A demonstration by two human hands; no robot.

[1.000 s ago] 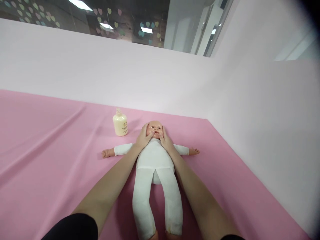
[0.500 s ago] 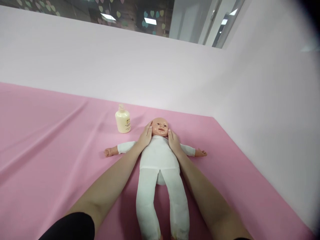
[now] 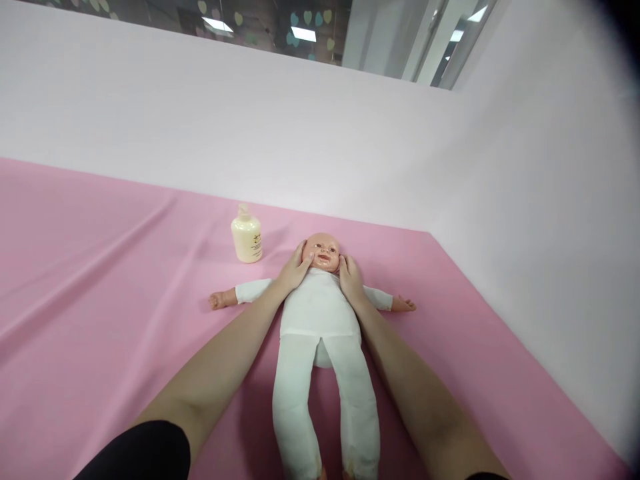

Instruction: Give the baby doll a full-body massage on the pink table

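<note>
A baby doll [image 3: 320,310] in a white cloth suit lies on its back, head away from me and arms spread. My left hand [image 3: 294,272] cups the left side of its head, with the thumb resting on the cheek near the mouth. On the opposite side, my right hand [image 3: 351,279] lies along the cheek and jaw. The doll's head is held between both hands. Some of my fingertips are hidden beside and behind the head. The doll's feet are mostly cut off at the bottom of the view.
A cream pump bottle [image 3: 247,237] stands upright left of the doll's head. Pink cloth [image 3: 125,280] with folds on the left covers the surface. White walls [image 3: 225,133] border it at the back and right, with a window [image 3: 260,27] above the back wall.
My left thumb has moved inward onto the doll's cheek, toward its mouth. The doll's head appears slightly tilted and shifted right. The right hand stays against the head, and the bottle stands where it was.
</note>
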